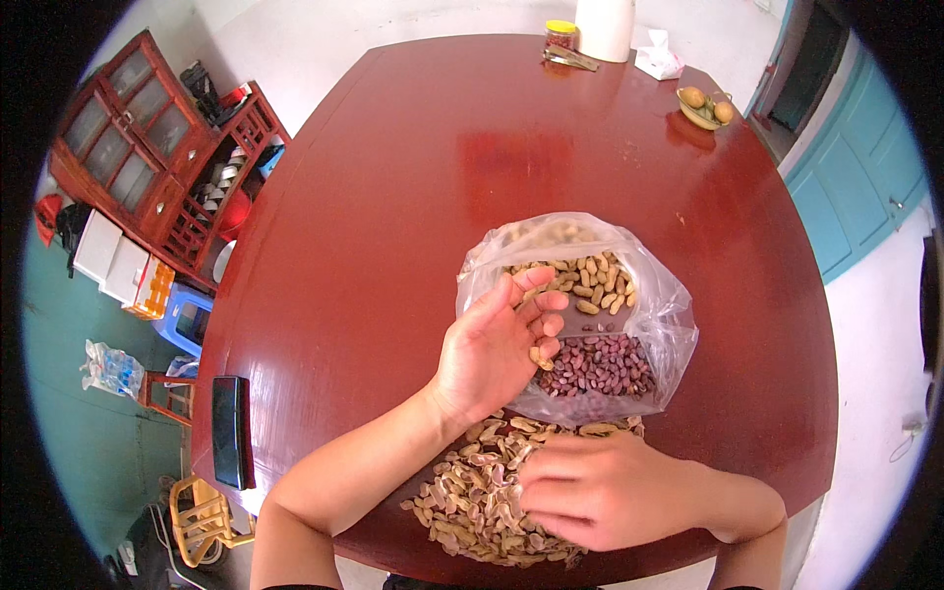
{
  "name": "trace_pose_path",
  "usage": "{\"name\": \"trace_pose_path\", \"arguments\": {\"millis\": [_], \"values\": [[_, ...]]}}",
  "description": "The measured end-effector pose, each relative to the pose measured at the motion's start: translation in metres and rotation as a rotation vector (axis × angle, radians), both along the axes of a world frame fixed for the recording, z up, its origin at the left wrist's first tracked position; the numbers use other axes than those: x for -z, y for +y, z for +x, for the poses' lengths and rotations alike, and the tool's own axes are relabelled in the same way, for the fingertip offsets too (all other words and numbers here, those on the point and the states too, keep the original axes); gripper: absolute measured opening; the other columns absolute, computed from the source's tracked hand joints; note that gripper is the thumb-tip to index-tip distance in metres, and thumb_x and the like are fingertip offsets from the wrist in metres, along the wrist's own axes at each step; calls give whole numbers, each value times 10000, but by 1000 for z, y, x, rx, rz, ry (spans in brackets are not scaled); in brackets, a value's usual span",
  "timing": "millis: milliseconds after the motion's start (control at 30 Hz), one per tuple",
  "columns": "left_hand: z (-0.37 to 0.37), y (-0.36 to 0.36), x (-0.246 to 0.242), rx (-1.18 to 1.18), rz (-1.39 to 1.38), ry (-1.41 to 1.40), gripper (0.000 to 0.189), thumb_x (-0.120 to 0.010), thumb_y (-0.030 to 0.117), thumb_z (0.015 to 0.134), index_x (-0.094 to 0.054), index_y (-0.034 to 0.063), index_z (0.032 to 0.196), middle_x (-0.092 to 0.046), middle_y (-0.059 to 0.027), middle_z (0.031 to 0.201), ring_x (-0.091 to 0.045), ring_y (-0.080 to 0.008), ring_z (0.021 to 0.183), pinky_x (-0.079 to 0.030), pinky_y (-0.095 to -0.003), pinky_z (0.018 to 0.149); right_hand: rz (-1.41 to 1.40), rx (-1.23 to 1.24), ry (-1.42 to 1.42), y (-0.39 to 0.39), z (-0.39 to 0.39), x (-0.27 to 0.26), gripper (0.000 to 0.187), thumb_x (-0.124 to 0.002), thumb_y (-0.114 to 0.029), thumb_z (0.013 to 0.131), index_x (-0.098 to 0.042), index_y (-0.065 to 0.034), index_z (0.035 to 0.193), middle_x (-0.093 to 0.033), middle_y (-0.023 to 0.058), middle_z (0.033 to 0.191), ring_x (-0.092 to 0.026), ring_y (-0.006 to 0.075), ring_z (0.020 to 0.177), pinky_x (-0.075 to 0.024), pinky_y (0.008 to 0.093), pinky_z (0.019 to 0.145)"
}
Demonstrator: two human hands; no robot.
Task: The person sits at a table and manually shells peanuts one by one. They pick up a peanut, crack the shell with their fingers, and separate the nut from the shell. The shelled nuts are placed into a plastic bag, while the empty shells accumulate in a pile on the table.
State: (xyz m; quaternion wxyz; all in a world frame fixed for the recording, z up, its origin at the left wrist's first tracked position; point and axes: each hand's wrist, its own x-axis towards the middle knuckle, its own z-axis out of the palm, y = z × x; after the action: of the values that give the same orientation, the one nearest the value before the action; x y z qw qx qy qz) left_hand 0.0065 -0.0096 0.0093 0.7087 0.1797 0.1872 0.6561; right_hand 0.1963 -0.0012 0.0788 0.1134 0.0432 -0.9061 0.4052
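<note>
A clear plastic bag (pixel 675 317) lies spread on the red table (pixel 383 221). Unshelled peanuts (pixel 597 276) fill its far part, and a heap of dark red shelled peanut kernels (pixel 601 366) its near part. My left hand (pixel 501 343) is over the bag's left side, palm up with fingers loosely curled; a peanut shell piece (pixel 542 359) shows at its lower fingers, whether gripped I cannot tell. Palm down, my right hand (pixel 590 487) is over a pile of empty peanut shells (pixel 479 501) at the near edge; its fingertips are hidden.
A smartphone (pixel 229 431) rests at the table's left edge. Along the far side are a yellow-lidded jar (pixel 560 35), a white cylindrical container (pixel 605 29), a tissue pack (pixel 658 59) and a bowl of fruit (pixel 700 116). A wooden cabinet (pixel 133 133) stands beyond the left edge.
</note>
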Motion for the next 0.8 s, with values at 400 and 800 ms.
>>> {"name": "trace_pose_path", "arguments": {"millis": [400,800], "values": [[3,-2,-9,36,45,37,607,-434,600,924,-465,124,1298,-544,-62,1163,-475,-167,994,-370,-303,867,-98,668,181,35,-12,37,162,-773,-48,729,-639,-40,820,-639,75,747,-608,182,572,-479,297,508],[21,-12,-19,17,119,147,655,-395,612,933,-398,89,1327,-479,-88,1240,-440,-209,1141,-345,-367,1010,-186,651,236,39,-14,49,173,-693,21,796,-653,-14,962,-617,69,869,-580,105,672,-456,240,561]]}}
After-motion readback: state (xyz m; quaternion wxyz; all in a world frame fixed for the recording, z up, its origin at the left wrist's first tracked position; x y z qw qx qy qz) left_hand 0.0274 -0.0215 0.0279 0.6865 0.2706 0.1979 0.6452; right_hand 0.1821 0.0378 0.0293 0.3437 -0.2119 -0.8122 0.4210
